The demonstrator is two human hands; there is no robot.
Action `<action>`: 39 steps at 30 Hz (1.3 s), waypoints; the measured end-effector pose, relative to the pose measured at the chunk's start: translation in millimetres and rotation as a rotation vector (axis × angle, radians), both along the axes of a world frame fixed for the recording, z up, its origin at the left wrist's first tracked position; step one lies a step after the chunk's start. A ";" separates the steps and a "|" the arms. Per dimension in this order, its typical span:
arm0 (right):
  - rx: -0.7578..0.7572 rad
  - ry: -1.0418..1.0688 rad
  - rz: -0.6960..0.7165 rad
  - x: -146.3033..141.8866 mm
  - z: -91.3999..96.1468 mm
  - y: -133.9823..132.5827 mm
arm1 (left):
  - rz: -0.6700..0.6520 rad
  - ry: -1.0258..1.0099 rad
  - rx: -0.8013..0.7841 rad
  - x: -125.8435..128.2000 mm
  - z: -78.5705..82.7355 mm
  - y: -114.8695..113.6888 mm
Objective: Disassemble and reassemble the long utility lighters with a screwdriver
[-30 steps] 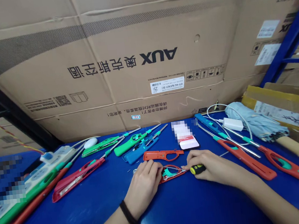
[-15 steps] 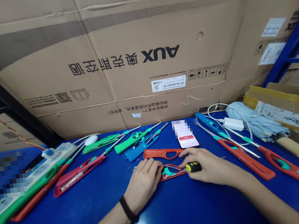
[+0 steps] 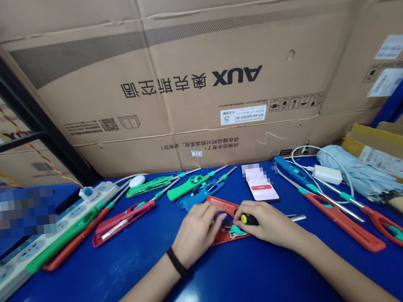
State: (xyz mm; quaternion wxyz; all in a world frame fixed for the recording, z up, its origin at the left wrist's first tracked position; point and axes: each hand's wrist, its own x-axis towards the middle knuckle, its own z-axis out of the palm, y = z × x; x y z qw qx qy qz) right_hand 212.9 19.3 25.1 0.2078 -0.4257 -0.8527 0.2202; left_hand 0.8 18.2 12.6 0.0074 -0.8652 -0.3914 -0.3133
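Note:
My left hand (image 3: 198, 232) presses down on an opened red utility lighter body (image 3: 226, 236), holding it against the blue table. Its teal inner parts (image 3: 238, 229) show between my hands. My right hand (image 3: 268, 224) grips a small screwdriver with a yellow-and-black handle (image 3: 249, 219), and its tip is hidden by my fingers. An orange-red lighter shell half (image 3: 222, 205) lies partly under my hands. A loose metal lighter tube (image 3: 297, 218) extends to the right from beneath my right hand.
A phone (image 3: 263, 189) lies beyond my hands, among several disassembled lighters in blue, green and red. A power strip (image 3: 60, 236) is at the left. A charger (image 3: 327, 174) and folded umbrella (image 3: 362, 179) are at the right, before a cardboard box wall (image 3: 193, 74).
My hands have moved closer together over the red lighter body. The orange-red shell half now sits angled under them, and a metal tube shows at the right. The view has shifted.

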 end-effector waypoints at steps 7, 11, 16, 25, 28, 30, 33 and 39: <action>-0.011 0.014 -0.004 1.2 1.4 -3.8 | -0.107 0.133 -0.237 -52.0 29.6 25.9; -0.033 0.027 -0.001 1.5 0.3 -4.4 | -0.103 0.228 -0.258 -55.5 26.1 24.8; -0.037 0.049 0.006 0.6 -4.4 -3.3 | -0.109 0.237 -0.246 -50.3 25.2 24.0; 0.008 0.098 -0.002 -0.2 -4.5 -2.5 | -0.182 0.106 -0.365 -35.1 23.2 13.8; -0.038 0.118 0.007 0.9 -4.8 -2.1 | -0.180 0.109 -0.370 -34.5 22.4 13.5; -0.051 0.125 0.007 0.9 -4.0 -2.6 | -0.175 0.105 -0.360 -35.3 22.6 14.1; -0.029 0.105 0.003 -0.5 -1.7 -4.2 | -0.179 0.105 -0.349 -36.7 23.7 14.7; -0.012 0.044 -0.016 -6.7 -2.0 -6.2 | -0.179 0.119 -0.352 -38.1 27.5 14.3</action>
